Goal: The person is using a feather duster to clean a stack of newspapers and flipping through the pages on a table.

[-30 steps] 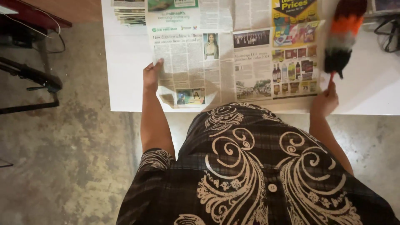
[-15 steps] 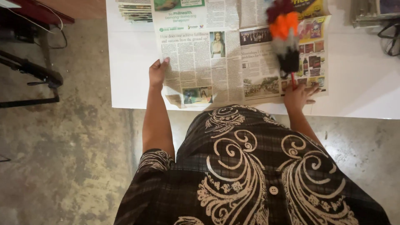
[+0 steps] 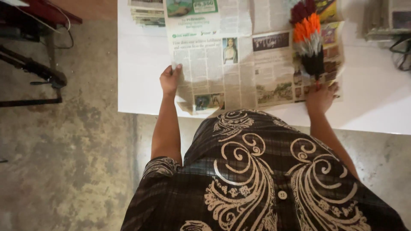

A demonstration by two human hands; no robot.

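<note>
An open newspaper lies spread on a white table. My left hand pinches the paper's left edge near the front corner. My right hand grips the handle of a feather duster with dark red, orange, grey and black feathers. The duster's head rests over the right side of the newspaper, pointing away from me. My dark patterned dress fills the lower part of the view.
A stack of newspapers sits at the table's far left. More stacked papers and a dark cable lie at the far right. A dark metal stand stands on the concrete floor to the left.
The duster has swept leftward and down from the table's right side onto the newspaper's right pages. My left hand keeps its hold on the paper's left edge.
</note>
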